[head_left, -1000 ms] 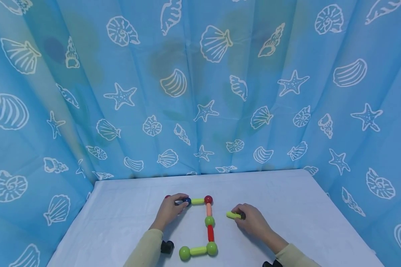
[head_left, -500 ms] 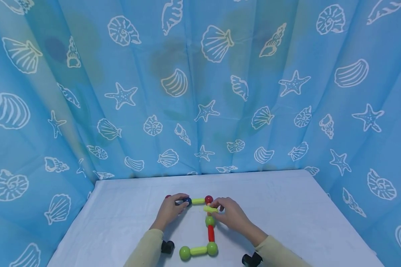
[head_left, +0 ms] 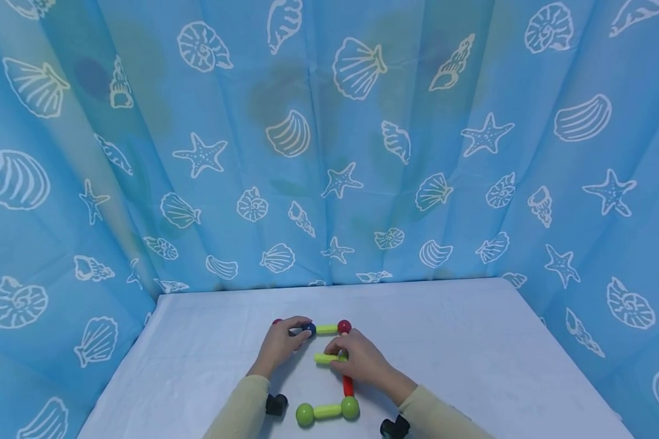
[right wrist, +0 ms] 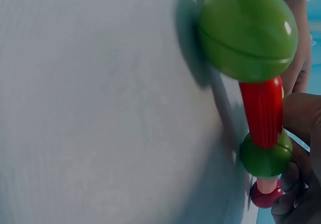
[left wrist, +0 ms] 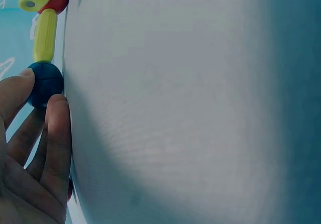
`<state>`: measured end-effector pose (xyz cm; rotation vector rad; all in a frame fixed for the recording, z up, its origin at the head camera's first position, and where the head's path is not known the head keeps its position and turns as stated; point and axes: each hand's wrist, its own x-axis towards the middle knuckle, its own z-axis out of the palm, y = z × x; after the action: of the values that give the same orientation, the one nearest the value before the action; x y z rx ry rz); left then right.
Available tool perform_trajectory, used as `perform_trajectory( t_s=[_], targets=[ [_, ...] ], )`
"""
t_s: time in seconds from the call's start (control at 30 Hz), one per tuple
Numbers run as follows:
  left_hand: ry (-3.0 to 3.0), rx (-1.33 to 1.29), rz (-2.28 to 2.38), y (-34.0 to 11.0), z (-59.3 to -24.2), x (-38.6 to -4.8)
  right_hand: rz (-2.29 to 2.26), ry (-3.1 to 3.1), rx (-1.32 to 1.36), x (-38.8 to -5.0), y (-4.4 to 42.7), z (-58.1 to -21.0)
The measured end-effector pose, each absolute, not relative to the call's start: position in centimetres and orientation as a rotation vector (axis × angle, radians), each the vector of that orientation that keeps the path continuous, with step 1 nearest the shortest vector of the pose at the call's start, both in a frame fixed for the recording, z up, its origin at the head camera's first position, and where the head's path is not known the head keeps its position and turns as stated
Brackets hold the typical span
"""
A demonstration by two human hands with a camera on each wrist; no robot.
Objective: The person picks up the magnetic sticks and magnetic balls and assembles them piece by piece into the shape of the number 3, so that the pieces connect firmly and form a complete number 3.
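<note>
My left hand [head_left: 277, 346] pinches a blue ball [head_left: 309, 330] between thumb and fingers at the far end of a chain of magnetic sticks and balls. From that ball a yellow-green stick [head_left: 326, 329] runs to a red ball [head_left: 344, 327]. My right hand [head_left: 365, 363] grips another yellow-green magnetic stick [head_left: 325, 358], pointing left, by the chain's middle. That middle green ball [right wrist: 266, 156] shows in the right wrist view, between a red stick [right wrist: 263, 113] and a pink stick [right wrist: 267, 185]. Whether the held stick touches it, I cannot tell.
Two green balls [head_left: 304, 415] joined by a yellow-green stick [head_left: 327, 411] form the near side of the chain. Another red ball [head_left: 277, 321] peeks out behind my left hand. Everything lies on a white-covered table [head_left: 472, 341] before a blue shell-patterned curtain [head_left: 329, 140].
My right hand has carried its yellow-green stick leftward from the right of the chain, over the pink stick, to the middle green ball. My left hand has stayed at the blue ball.
</note>
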<state>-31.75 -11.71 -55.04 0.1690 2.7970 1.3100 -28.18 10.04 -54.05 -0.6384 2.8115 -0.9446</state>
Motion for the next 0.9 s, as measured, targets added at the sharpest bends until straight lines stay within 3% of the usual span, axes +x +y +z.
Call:
perform_trajectory(
  t_s=[0.9],
  targets=[
    [2.797,0.171,1.318,-11.7,-55.0,-31.7,-0.97,2.792,-0.68,-27.8,11.5,-54.0]
  ],
)
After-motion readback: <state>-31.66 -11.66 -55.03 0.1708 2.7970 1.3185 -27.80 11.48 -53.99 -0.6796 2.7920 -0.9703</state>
